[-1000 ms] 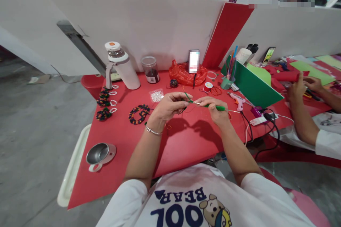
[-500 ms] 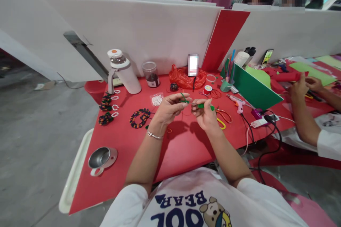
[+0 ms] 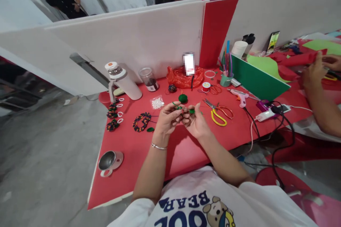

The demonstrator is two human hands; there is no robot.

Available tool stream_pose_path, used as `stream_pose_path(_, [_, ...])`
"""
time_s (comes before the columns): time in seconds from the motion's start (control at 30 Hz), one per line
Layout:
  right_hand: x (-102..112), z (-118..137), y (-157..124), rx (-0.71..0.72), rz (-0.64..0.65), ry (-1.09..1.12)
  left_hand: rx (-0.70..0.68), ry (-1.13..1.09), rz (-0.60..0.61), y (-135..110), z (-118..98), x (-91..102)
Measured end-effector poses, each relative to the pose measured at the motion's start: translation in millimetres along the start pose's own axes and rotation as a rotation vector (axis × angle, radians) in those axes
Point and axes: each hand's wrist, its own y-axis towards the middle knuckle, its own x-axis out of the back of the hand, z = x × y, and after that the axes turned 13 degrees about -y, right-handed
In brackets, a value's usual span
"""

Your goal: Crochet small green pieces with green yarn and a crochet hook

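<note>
Both of my hands meet above the middle of the red table (image 3: 138, 163). My left hand (image 3: 168, 118), with a silver bangle on the wrist, pinches a loop of green yarn (image 3: 177, 106). My right hand (image 3: 195, 120) is closed on a green-handled crochet hook (image 3: 191, 111) whose metal tip points left into the yarn. A small green ball of yarn (image 3: 182, 98) lies just beyond the hands. Yellow-handled scissors (image 3: 217, 115) lie to the right of my right hand.
A multicoloured crocheted ring (image 3: 141, 121), small crocheted pieces with pearl loops (image 3: 113, 115), a bag of pearls (image 3: 157, 103), a white flask (image 3: 122, 81), a jar (image 3: 149, 78), a steel cup (image 3: 109, 160), a pink glue gun (image 3: 239, 95) and cables (image 3: 277, 113). Another person's arm (image 3: 319, 92) works at the right.
My hands drew closer together and nearer to me; the right hand slid up the hook, hiding most of its handle. The view tilted, and the scissors and green ball came into sight.
</note>
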Motion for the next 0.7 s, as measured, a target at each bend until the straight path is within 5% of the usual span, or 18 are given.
stream_pose_path(0.23, [15,3,-10,-0.08,0.046,0.106,-0.03,0.025,-0.044,-3,25,4.5])
stream_pose_path(0.47, [21,-4,-10,0.004,0.033,0.03,-0.173,0.074,-0.12,-2,35,6.5])
stream_pose_path(0.57, [22,-14,-8,0.147,0.007,-0.093,-0.222,0.092,-0.147,-2,35,7.1])
stream_pose_path(0.7, [33,-23,-7,0.549,0.014,-0.51,-0.191,0.05,-0.174,-4,33,7.7])
